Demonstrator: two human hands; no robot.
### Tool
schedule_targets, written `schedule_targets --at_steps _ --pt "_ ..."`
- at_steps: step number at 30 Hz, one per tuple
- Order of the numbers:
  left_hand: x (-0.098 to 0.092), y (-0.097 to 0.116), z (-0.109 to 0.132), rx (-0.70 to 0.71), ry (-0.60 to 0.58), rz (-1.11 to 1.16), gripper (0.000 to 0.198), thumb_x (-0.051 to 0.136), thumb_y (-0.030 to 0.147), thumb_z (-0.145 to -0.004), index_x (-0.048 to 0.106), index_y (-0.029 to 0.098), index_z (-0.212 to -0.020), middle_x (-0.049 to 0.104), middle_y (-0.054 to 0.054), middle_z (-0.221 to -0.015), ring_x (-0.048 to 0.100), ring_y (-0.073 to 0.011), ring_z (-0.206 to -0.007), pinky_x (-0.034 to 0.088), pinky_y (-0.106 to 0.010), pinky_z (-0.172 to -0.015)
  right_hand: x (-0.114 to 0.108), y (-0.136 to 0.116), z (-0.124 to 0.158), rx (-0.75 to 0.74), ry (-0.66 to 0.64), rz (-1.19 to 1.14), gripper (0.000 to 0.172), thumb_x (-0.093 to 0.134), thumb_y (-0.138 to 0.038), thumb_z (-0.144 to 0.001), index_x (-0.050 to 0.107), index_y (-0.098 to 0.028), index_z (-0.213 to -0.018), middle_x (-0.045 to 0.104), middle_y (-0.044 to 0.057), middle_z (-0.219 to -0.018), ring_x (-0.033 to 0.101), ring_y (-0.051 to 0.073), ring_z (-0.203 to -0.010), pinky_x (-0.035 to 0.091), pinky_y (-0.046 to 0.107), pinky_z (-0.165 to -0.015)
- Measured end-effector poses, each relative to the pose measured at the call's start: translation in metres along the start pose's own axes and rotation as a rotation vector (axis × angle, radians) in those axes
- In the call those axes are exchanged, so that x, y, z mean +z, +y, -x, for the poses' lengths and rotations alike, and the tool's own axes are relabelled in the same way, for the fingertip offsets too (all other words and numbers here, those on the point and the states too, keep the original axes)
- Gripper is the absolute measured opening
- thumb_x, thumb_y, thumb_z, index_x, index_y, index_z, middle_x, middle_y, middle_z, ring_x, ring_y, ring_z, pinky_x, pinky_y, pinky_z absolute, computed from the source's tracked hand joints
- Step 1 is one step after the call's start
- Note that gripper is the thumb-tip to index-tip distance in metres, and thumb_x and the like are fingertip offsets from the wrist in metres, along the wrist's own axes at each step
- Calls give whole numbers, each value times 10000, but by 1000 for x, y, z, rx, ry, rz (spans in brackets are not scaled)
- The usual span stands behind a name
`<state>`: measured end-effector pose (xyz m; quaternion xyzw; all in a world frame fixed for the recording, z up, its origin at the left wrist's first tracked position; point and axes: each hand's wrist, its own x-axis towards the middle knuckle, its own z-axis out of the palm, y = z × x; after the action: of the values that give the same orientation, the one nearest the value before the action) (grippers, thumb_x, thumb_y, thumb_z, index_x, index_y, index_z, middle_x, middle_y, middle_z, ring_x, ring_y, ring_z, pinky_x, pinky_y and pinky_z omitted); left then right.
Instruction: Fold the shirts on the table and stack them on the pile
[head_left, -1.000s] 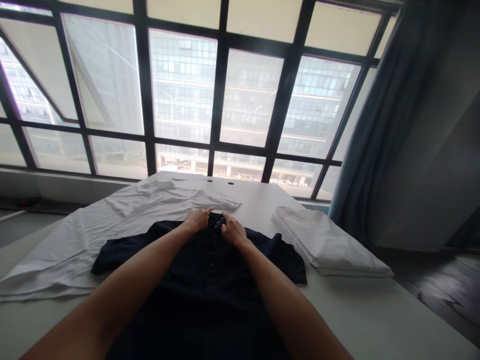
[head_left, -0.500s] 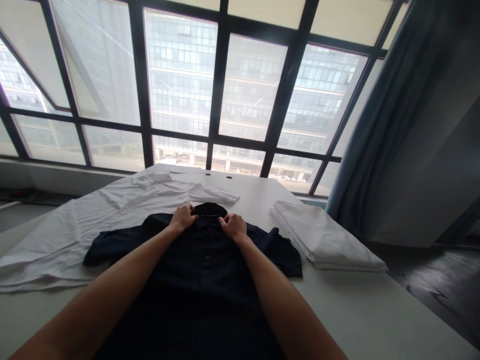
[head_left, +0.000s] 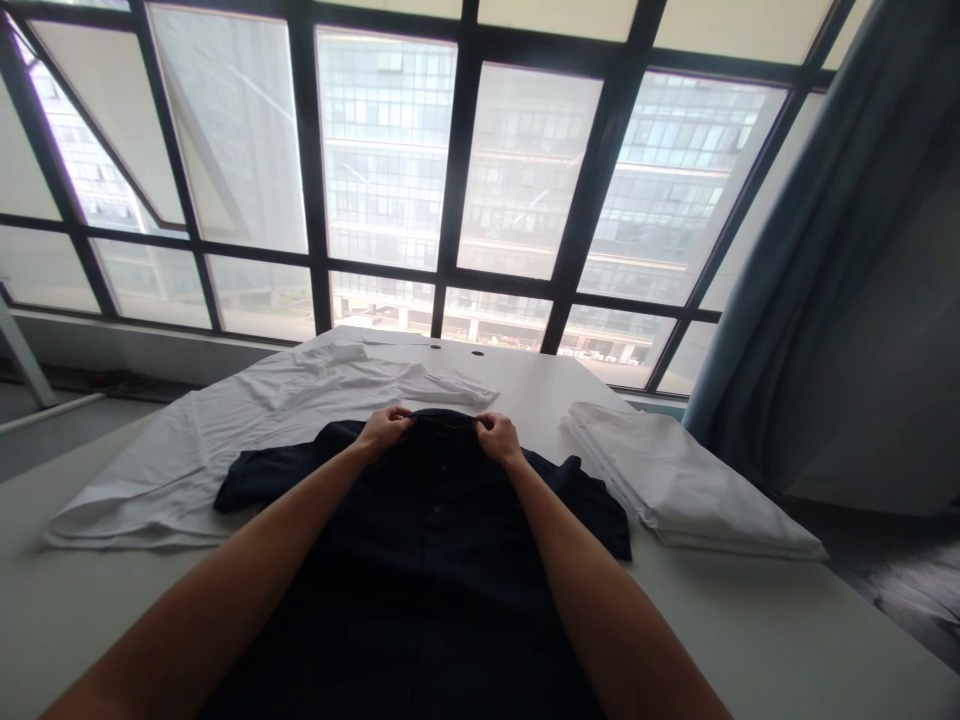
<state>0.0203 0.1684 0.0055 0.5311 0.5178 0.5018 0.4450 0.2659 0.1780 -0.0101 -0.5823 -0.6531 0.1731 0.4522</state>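
A dark navy short-sleeved shirt lies front up on the white table, its buttons down the middle and its sleeves spread to both sides. At its far end, my left hand pinches the left side of the collar. My right hand is closed on the collar's right side, level with the other. Between the two hands the collar runs fairly straight. The lower part of the shirt is very dark, so its hem cannot be made out.
Left of the shirt, a white garment is spread out, partly under the navy sleeve. A folded stack of white cloth lies to the right on the white table. Beyond stand large windows and a blue-grey curtain.
My hands have moved apart along the collar, which is now drawn wider and straighter. The camera view has turned slightly left.
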Motion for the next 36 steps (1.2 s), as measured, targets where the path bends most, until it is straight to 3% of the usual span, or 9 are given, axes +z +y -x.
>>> schedule_targets --at_steps 9,16,21,25,28,30,33,36 --pt "-21 0 -1 -20 -219 69 471 914 384 -467 735 136 -826 731 -52 -804 672 -203 -761 520 -270 -640 -6 8 -3 -23 -117 -115 248 622 -352 -749 755 -165 -845 724 30 -729 636 180 -690 496 268 -644" --pt "-32 2 3 -67 -457 -71 297 781 424 -689 702 141 -730 704 -55 -759 664 -204 -774 528 -269 -670 -21 10 -1 22 -225 -157 222 622 -345 -703 726 -151 -725 607 -9 -555 528 137 -551 418 250 -560" --pt "-26 1 4 -116 -387 40 242 648 371 -831 697 148 -750 694 -59 -767 671 -177 -744 544 -256 -676 -29 4 8 144 -401 -439 203 623 -358 -682 625 -160 -636 566 -21 -565 515 131 -570 414 246 -594" --pt "-22 3 7 -132 -434 227 169 706 309 -817 718 144 -852 698 -56 -803 657 -148 -691 545 -242 -651 -29 0 11 267 -427 -695 188 547 -335 -723 615 -165 -685 641 32 -667 588 183 -656 473 291 -654" --pt "-23 7 8 -135 -417 317 323 766 212 -771 698 147 -1080 706 -61 -869 673 -158 -742 556 -258 -685 -27 1 9 277 -353 -739 197 548 -318 -741 653 -153 -768 677 54 -734 613 193 -704 490 294 -663" --pt "-23 8 7 -121 -357 376 422 747 139 -777 653 156 -1188 703 -49 -876 676 -151 -773 558 -263 -727 -25 5 6 256 -267 -649 208 596 -317 -746 682 -143 -820 687 47 -755 619 179 -720 492 277 -669" --pt "-21 9 6 -67 -278 436 453 687 86 -803 617 162 -1244 690 -37 -866 674 -144 -808 557 -277 -798 -22 12 0 245 -159 -510 197 673 -319 -742 704 -134 -801 683 27 -729 605 148 -693 489 251 -657" --pt "-16 6 5 1 -235 439 477 647 82 -813 593 184 -1276 674 -28 -874 668 -133 -811 557 -279 -819 -18 16 -3 265 -154 -514 154 713 -284 -737 695 -131 -739 659 10 -661 572 118 -603 481 233 -595"
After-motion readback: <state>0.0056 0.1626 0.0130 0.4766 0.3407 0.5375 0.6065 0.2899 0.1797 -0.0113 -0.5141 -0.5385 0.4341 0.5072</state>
